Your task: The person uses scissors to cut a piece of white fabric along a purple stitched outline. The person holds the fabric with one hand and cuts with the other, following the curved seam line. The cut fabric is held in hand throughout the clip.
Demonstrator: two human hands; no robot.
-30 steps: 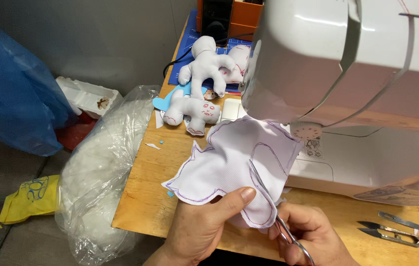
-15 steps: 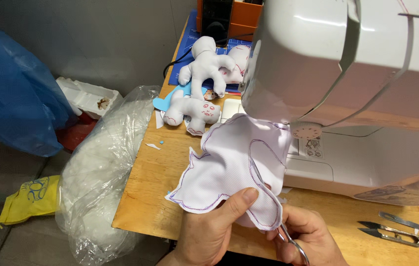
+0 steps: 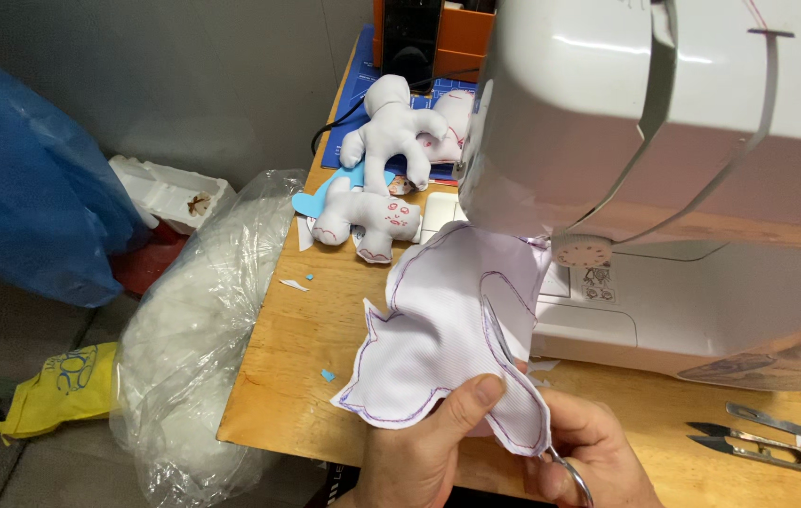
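Note:
My left hand (image 3: pixel 424 452) pinches the near edge of a white fabric piece (image 3: pixel 448 329) stitched with a purple outline, holding it up in front of the white sewing machine (image 3: pixel 702 188). My right hand (image 3: pixel 589 456) sits just right of it, fingers closed through the metal loop of scissors (image 3: pixel 570 470) at the fabric's lower right corner. The scissor blades are hidden behind the cloth. The far end of the fabric reaches under the machine's head.
Stuffed white toy figures (image 3: pixel 382 179) lie at the back of the wooden table (image 3: pixel 288 376). A thread snip and another metal tool (image 3: pixel 758 447) lie at the right. A clear bag of white stuffing (image 3: pixel 193 357), a yellow bag (image 3: pixel 62 386) and blue plastic (image 3: pixel 24 207) sit left of the table.
The fabric piece has been turned and lifted more upright toward the machine. Both hands have shifted slightly right along its near edge.

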